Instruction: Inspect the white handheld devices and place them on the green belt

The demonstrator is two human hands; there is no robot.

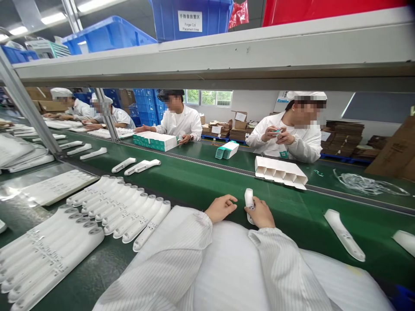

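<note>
Right hand (261,212) clamped round the lower end of a white plastic thermometer housing (249,199), upright at the near edge of the green belt (292,207), left hand (221,208) loose just beside it: probably light, stiff and slick, best gripped mid-body.

Above the long green conveyor belt (201,183) hangs a grey shelf (259,52) with blue bins (217,17), behind the belt a white wall (257,103) has a bright window (209,97), and ceiling lamps (53,18) shine over it.

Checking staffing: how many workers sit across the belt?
4: far-left worker, second worker beside them, middle worker, right worker. More may be hidden behind the frame post.
</note>
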